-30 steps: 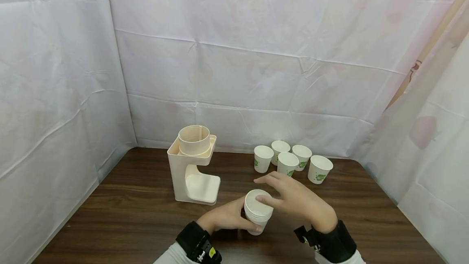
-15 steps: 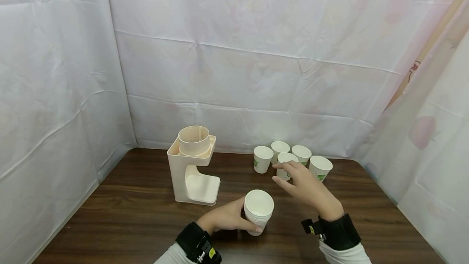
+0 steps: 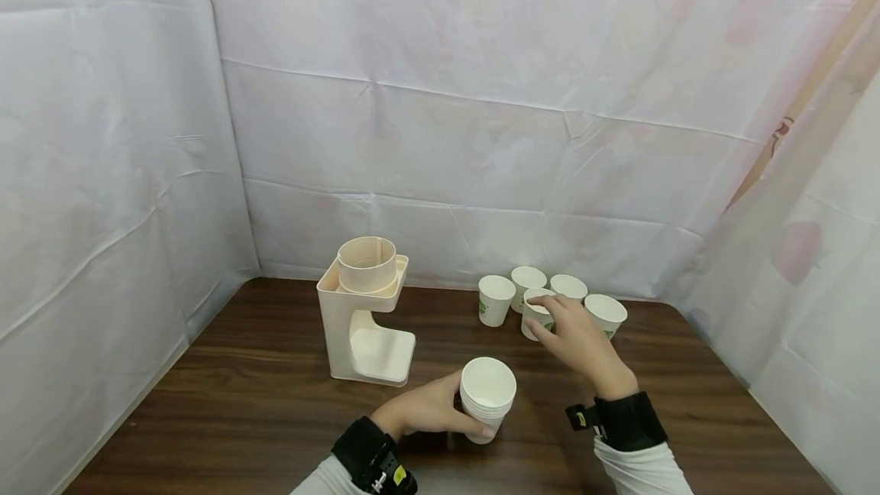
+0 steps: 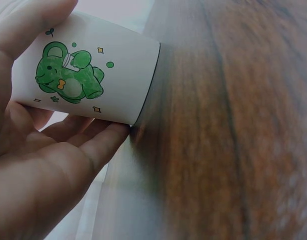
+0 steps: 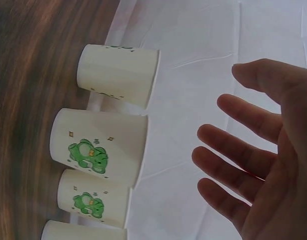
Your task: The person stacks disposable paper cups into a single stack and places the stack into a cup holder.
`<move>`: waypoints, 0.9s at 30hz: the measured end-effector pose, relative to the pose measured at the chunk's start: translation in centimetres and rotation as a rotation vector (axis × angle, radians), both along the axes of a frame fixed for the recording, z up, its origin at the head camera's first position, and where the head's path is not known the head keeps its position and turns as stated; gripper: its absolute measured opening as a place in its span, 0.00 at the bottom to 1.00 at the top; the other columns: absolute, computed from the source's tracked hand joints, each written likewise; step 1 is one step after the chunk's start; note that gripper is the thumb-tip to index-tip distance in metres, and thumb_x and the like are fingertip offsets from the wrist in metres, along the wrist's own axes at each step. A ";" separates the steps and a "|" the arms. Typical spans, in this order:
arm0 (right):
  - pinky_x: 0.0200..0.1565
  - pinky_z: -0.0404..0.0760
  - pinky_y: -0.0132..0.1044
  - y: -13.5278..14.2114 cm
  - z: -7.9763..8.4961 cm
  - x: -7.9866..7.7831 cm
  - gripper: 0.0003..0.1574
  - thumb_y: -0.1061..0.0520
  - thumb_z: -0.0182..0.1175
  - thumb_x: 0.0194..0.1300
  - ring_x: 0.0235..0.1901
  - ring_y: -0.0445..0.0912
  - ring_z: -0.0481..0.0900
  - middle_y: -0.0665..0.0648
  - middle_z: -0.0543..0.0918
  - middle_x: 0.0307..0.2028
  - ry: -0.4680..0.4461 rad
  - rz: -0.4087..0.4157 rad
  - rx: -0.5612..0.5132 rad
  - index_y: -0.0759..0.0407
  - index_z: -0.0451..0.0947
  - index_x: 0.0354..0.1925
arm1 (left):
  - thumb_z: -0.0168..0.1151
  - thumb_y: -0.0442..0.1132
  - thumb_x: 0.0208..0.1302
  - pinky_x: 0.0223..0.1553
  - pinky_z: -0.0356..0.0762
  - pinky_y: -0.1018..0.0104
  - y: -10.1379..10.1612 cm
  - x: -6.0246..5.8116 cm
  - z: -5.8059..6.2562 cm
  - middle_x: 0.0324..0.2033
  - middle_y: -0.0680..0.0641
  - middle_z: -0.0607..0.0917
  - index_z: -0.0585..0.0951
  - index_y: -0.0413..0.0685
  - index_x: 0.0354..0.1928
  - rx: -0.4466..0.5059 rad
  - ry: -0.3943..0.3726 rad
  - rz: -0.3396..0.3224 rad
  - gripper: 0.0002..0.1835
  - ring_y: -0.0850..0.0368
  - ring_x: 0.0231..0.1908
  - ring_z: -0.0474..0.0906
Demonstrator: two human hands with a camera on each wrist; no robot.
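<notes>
My left hand (image 3: 429,406) grips a stack of white paper cups (image 3: 487,380) on the near middle of the table, its thumb along the side. In the left wrist view a green bear print shows on the lowest cup (image 4: 88,70), whose base meets the wood. Over the cluster at the back right hovers my right hand (image 3: 584,340), fingers extended and holding nothing. Nearest to it is the front paper cup (image 3: 533,322), partly covered by the fingers. From the right wrist, the fingers (image 5: 238,155) appear spread and apart from the upright single cups (image 5: 101,147).
A cream stand (image 3: 337,334) with a round holder (image 3: 367,273) on top is left of the stack. More single cups (image 3: 495,300) stand near the back curtain (image 3: 454,136). The dark wooden table (image 3: 227,403) has curtains on its left, back and right.
My right hand has moved from above the stack, back and to the right, to over the single cups. My left hand keeps its hold on the stack.
</notes>
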State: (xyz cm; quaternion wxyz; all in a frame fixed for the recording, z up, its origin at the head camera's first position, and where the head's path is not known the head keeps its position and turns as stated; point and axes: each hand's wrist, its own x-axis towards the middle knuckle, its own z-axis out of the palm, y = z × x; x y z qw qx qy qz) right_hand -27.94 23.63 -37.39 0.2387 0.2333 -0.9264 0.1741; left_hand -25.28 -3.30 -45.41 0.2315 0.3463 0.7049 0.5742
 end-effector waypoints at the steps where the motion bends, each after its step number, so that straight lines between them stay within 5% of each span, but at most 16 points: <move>1: 0.49 0.77 0.55 0.0 -0.1 -0.1 0.21 0.52 0.66 0.68 0.52 0.58 0.79 0.61 0.82 0.51 -0.001 -0.006 -0.003 0.59 0.81 0.56 | 0.77 0.38 0.56 0.63 0.63 0.60 0.0 0.0 0.0 0.56 0.57 0.79 0.66 0.59 0.70 0.002 0.001 -0.001 0.41 0.61 0.58 0.73; 27: 0.54 0.72 0.61 1.1 -2.2 -3.6 0.23 0.55 0.64 0.69 0.55 0.65 0.73 0.70 0.78 0.53 -0.052 -0.108 -0.103 0.65 0.79 0.58 | 0.77 0.39 0.56 0.64 0.61 0.58 -0.1 0.1 -0.1 0.55 0.58 0.79 0.66 0.59 0.70 -0.012 0.010 0.018 0.42 0.61 0.58 0.73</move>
